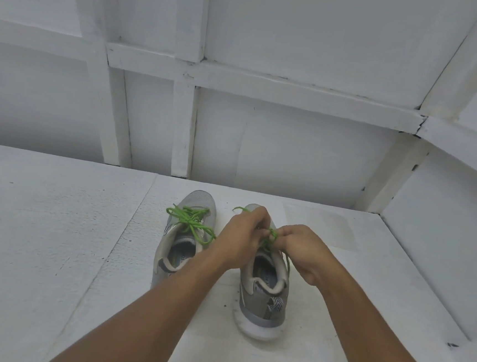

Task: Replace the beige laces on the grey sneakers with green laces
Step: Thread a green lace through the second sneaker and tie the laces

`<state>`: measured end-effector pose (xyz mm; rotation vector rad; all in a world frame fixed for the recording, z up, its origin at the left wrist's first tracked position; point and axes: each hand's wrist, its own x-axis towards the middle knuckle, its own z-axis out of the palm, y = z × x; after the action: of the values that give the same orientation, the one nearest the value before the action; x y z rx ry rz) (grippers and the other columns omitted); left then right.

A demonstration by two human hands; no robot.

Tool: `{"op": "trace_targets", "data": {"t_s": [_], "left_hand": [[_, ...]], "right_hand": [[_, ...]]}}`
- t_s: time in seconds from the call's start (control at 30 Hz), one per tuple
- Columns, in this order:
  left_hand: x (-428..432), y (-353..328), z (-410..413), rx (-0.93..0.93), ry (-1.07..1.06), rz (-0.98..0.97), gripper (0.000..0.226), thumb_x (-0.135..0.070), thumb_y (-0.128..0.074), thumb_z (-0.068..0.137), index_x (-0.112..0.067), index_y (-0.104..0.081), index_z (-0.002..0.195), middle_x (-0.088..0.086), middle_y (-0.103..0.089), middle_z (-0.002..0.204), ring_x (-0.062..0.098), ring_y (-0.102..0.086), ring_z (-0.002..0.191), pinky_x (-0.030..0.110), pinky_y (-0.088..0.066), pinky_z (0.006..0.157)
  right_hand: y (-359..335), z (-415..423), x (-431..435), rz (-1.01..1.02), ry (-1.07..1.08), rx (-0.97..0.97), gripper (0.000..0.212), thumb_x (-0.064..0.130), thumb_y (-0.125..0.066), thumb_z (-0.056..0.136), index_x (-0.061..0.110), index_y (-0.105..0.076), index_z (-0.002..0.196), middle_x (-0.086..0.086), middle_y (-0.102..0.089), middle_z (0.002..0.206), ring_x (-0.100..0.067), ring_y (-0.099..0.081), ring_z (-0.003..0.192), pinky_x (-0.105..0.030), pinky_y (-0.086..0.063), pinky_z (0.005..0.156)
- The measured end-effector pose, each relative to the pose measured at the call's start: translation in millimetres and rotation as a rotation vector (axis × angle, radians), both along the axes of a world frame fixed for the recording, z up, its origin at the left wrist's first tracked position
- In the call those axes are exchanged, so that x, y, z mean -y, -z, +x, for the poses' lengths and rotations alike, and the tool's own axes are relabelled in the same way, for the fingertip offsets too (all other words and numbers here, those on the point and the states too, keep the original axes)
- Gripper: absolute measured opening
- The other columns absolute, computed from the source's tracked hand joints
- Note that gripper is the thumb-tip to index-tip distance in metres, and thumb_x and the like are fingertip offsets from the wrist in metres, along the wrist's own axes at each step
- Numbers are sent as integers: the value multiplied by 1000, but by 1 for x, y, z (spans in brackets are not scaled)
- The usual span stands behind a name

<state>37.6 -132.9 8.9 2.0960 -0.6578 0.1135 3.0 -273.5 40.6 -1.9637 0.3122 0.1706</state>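
White surface [53,237], panelled walls behind. Left hand [241,236] and right hand [300,247], close together, each pinch the green lace [272,235] over the right-hand sneaker [261,301], apparently to tighten its bow. Just beside it, the left-hand sneaker [200,203] already carries a tied green bow [192,220].

Lettering on left insole [182,258] and right insole [264,279] is unreadably blurred.
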Motion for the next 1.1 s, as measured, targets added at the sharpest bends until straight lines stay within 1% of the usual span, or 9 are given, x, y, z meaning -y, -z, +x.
{"op": "trace_targets", "data": {"t_s": [0.1, 0.17, 0.37, 0.47, 0.77, 0.87, 0.93, 1.0, 1.1], "left_hand": [[2, -1, 1, -51, 1, -23, 7, -9, -55, 92, -12, -51, 89, 6, -62, 85, 24, -55, 80, 36, -45, 73], [2, 0, 1, -76, -5, -27, 7, -10, -55, 93, -14, -50, 90, 3, -61, 84, 22, -54, 79, 34, -44, 73], [1, 0, 2, -131, -16, -38, 2, -12, -56, 94, -10, -57, 95, 3, -63, 88, 21, -57, 83, 29, -46, 73], [0, -1, 3, -144, -23, -49, 3, -13, -58, 93, -11, -58, 93, -1, -58, 84, 15, -50, 76, 19, -39, 66], [-6, 6, 14, -341, -216, -69, 12, -15, -52, 94, -19, -52, 83, -4, -57, 79, 16, -54, 76, 27, -39, 65], [-7, 4, 13, -282, -186, 22, 5, -14, -55, 89, -18, -56, 93, -6, -58, 80, 13, -54, 74, 20, -38, 59], [-7, -3, 13, -240, -128, 86, 18, -12, -57, 85, -18, -60, 101, -5, -60, 80, 14, -55, 74, 21, -39, 60], [-6, -12, 15, -186, -109, 176, 18, -13, -59, 83, -18, -66, 99, -4, -61, 78, 16, -56, 74, 23, -43, 63], [-1, -21, 22, -130, -202, 273, 12, -17, -55, 83, -20, -66, 87, 5, -67, 89, 21, -61, 78, 27, -49, 67]], "right_hand": [[8, -4, 1, -143, 87, 181, 12, 3, -66, 81, 14, -63, 84, -8, -68, 89, -20, -65, 74, -28, -51, 65], [14, -6, 3, -198, 87, 359, 25, 3, -71, 80, 23, -59, 90, 3, -62, 98, -14, -65, 82, -25, -52, 68], [33, -13, 15, -285, -125, 781, 31, 1, -64, 87, 30, -77, 89, 4, -59, 105, -3, -59, 96, -9, -45, 76], [36, -14, 16, -96, -83, 702, 41, -2, -62, 88, 38, -72, 84, 10, -58, 104, -6, -60, 98, -15, -50, 72], [49, -28, 33, 140, -132, 478, 27, 0, -52, 95, 25, -61, 89, 13, -60, 121, -11, -56, 116, -36, -47, 95], [48, -34, 41, 101, -158, 432, 19, 0, -55, 94, 17, -59, 87, 8, -58, 125, -3, -55, 115, -24, -45, 90], [47, -35, 43, 26, -198, 419, 9, 8, -62, 90, 15, -59, 85, 8, -57, 124, 0, -54, 113, -18, -45, 85], [46, -35, 42, -90, -223, 429, 12, 22, -67, 87, 17, -59, 80, 14, -56, 119, 0, -52, 113, -23, -45, 88], [44, -34, 40, -134, -256, 433, 17, 18, -66, 90, 19, -58, 75, 19, -55, 116, 1, -51, 115, -25, -44, 91]]}}
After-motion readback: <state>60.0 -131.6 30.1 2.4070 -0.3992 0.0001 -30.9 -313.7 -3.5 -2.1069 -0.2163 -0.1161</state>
